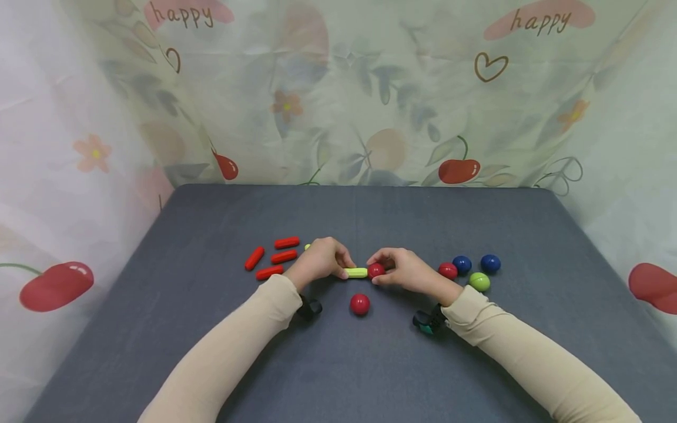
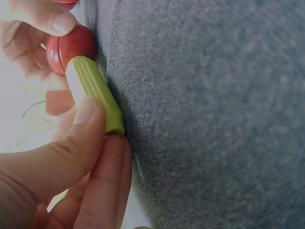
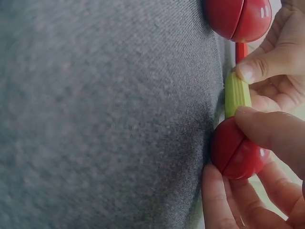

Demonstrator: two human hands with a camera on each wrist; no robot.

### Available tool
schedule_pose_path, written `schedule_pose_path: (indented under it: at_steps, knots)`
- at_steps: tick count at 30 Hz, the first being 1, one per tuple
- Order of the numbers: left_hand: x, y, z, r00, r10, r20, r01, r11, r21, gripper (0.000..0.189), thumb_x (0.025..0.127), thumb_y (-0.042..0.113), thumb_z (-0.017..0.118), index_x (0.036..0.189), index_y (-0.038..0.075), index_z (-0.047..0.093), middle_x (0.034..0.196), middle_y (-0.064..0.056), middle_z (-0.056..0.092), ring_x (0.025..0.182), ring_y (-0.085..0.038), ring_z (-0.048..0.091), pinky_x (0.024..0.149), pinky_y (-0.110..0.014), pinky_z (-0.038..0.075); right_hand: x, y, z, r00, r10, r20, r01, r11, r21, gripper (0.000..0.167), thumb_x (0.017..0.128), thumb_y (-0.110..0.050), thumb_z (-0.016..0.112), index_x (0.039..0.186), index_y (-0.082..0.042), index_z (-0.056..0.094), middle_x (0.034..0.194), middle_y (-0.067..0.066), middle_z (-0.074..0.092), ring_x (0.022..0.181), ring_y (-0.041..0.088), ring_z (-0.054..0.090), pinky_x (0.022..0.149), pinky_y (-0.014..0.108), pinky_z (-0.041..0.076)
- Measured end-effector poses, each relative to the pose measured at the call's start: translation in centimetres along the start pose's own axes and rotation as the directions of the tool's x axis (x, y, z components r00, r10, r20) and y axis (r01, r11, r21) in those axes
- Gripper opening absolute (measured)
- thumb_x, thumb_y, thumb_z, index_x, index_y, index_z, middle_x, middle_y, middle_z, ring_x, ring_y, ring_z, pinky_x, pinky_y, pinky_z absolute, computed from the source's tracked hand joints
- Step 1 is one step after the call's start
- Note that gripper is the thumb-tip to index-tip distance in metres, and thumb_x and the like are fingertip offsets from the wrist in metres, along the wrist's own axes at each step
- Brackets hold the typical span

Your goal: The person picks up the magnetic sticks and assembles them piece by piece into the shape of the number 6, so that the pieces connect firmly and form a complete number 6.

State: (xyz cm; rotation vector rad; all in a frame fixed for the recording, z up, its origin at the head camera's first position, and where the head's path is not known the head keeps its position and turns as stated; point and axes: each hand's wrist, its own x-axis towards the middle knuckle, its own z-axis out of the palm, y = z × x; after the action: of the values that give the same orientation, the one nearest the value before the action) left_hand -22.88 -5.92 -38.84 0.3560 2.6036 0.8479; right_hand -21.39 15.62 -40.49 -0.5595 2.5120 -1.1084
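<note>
My left hand (image 1: pixel 324 259) pinches the near end of a yellow-green ridged rod (image 2: pixel 95 90) between thumb and fingers. At the rod's other end sits a red ball (image 3: pixel 238 149) with a seam line, which my right hand (image 1: pixel 404 269) grips between thumb and fingers. Ball and rod touch end to end, low over the grey cloth; whether they are joined cannot be seen. A second red ball (image 1: pixel 360 304) lies on the table just in front of the two hands.
Several red rods (image 1: pixel 270 272) lie left of my left hand, with a bit of another yellow-green piece (image 1: pixel 308 247) beside it. Right of my right wrist are a red ball (image 1: pixel 447 270), two blue balls (image 1: pixel 490 263) and a green ball (image 1: pixel 479 282). Patterned curtains (image 1: pixel 338 117) border the grey table (image 1: pixel 338 376).
</note>
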Motion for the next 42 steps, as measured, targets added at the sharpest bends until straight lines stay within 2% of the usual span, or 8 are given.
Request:
schedule_pose_path:
  at_steps: [8,14,21,28,34,38,42]
  knots:
    - [-0.1,-0.4,-0.1,1.0,0.004,0.016,-0.003,0.999,-0.044,0.017,0.076,0.012,0.082,0.091,0.019,0.078,0.084,0.004,0.072,0.076,-0.012,0.061,0.069,-0.024,0.05,0.1,-0.1,-0.1,1.0,0.021,-0.006,-0.021,1.0,0.006,0.032,0.083,-0.016,0.078,0.113,-0.011,0.068,0.112,0.007,0.068,0.104,0.022,0.064,0.088,0.038,0.053]
    - [-0.1,-0.7,0.0,1.0,0.002,0.019,0.0,0.997,-0.079,0.018,0.077,0.011,0.081,0.093,0.02,0.078,0.088,0.004,0.072,0.08,-0.013,0.061,0.073,-0.027,0.051,0.1,-0.2,-0.1,0.999,0.038,-0.003,-0.038,0.999,-0.003,0.034,0.081,-0.019,0.08,0.112,-0.013,0.069,0.109,0.004,0.069,0.097,0.018,0.063,0.085,0.034,0.052]
    - [-0.4,-0.6,0.0,0.999,0.046,0.013,-0.045,0.997,-0.067,0.021,0.077,0.01,0.081,0.096,0.018,0.077,0.095,0.003,0.073,0.084,-0.011,0.064,0.074,-0.027,0.053,0.1,-0.1,-0.2,0.999,0.045,-0.007,-0.045,0.999,-0.008,0.034,0.079,-0.019,0.081,0.111,-0.013,0.07,0.108,0.004,0.069,0.095,0.017,0.063,0.083,0.033,0.052]
    - [-2.1,0.9,-0.6,0.993,0.073,-0.097,-0.083,0.991,-0.108,0.022,0.087,0.02,0.074,0.109,0.018,0.073,0.104,0.003,0.069,0.091,-0.016,0.062,0.071,-0.029,0.053,0.0,0.2,-0.1,1.0,0.026,-0.006,-0.026,1.0,0.012,0.037,0.08,-0.019,0.081,0.114,-0.012,0.069,0.109,0.005,0.069,0.097,0.018,0.063,0.088,0.037,0.053]
    - [-4.6,2.3,-0.7,0.981,0.132,-0.144,-0.161,0.963,-0.218,0.021,0.088,0.025,0.073,0.109,0.024,0.071,0.104,0.005,0.068,0.092,-0.014,0.062,0.074,-0.03,0.053,0.1,0.3,0.0,1.0,0.018,0.004,-0.018,0.999,0.03,0.036,0.08,-0.019,0.08,0.113,-0.012,0.069,0.109,0.005,0.069,0.096,0.018,0.064,0.089,0.037,0.053]
    - [-5.3,2.4,0.2,0.979,0.177,-0.105,-0.199,0.946,-0.257,0.027,0.086,0.02,0.075,0.112,0.018,0.07,0.112,-0.002,0.068,0.095,-0.015,0.064,0.075,-0.03,0.054,0.2,0.4,-0.1,1.0,0.016,0.001,-0.016,0.999,0.029,0.036,0.079,-0.018,0.081,0.112,-0.01,0.069,0.107,0.006,0.069,0.093,0.018,0.064,0.087,0.036,0.054]
    - [-5.2,2.0,1.3,0.982,0.189,-0.024,-0.189,0.955,-0.228,0.033,0.081,0.016,0.079,0.112,0.015,0.07,0.116,-0.005,0.066,0.098,-0.017,0.065,0.079,-0.032,0.055,0.1,0.4,-0.1,1.0,0.009,-0.008,-0.008,1.0,0.022,0.036,0.079,-0.019,0.082,0.112,-0.012,0.07,0.107,0.005,0.07,0.093,0.017,0.064,0.086,0.035,0.054]
